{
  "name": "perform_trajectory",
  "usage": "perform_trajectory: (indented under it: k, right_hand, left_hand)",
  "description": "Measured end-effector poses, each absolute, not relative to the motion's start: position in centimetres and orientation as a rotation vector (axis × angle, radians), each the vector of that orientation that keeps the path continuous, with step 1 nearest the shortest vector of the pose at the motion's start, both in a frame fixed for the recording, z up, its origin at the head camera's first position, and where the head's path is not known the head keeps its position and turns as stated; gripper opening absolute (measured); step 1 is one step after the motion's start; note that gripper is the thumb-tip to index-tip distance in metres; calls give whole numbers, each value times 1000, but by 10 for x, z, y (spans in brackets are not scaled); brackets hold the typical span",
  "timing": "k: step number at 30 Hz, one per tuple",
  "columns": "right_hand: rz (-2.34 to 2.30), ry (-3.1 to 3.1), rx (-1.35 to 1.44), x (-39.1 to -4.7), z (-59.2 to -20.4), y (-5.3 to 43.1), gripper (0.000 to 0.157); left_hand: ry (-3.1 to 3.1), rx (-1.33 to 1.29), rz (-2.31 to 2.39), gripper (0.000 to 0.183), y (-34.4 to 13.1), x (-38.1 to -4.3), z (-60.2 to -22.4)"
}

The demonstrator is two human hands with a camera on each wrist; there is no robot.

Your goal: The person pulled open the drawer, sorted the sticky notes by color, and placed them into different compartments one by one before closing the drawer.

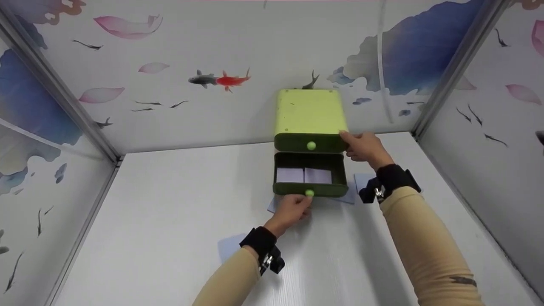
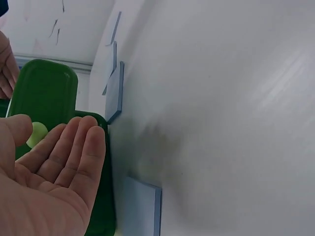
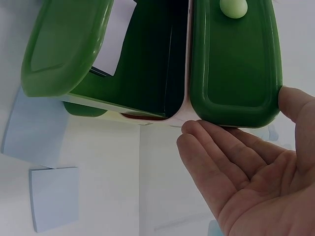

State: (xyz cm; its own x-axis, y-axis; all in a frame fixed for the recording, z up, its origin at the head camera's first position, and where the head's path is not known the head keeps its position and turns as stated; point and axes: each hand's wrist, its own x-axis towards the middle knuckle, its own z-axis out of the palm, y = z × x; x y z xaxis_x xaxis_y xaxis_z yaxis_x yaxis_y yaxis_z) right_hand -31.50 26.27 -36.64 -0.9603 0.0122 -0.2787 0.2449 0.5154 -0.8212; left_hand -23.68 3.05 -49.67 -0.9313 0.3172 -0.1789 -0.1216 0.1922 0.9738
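Note:
A small drawer cabinet [image 1: 310, 111] with a lime-green top and dark green fronts stands against the back wall. Its lower drawer [image 1: 338, 190] is pulled out, and two pale lavender paper pads [image 1: 290, 175] lie inside. My left hand [image 1: 292, 210] pinches that drawer's round light-green knob [image 2: 36, 135] between thumb and index finger, the other fingers extended beneath. At the cabinet's upper right corner, my right hand [image 1: 363, 148] holds the side, thumb on top and fingers below, beside the closed upper drawer [image 3: 238, 73].
Light blue pads lie on the white table [image 1: 178, 221]: one blue pad [image 1: 231, 246] near the left forearm, another blue pad [image 3: 55, 196] right of the cabinet, more partly under the open drawer. Patterned wall panels [image 1: 170, 46] enclose the back and sides.

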Motion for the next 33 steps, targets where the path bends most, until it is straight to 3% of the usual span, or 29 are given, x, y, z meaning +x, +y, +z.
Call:
perform_trajectory:
  k: [24,33]
  right_hand:
    - [-1409,2561,225,-312,-367,263,71]
    - [-1416,2547,222,-314,-366,263,74]
  left_hand:
    - [2168,125,1884,34,51,-257,-489]
    - [2292,122,1804,36,53,-270,-488]
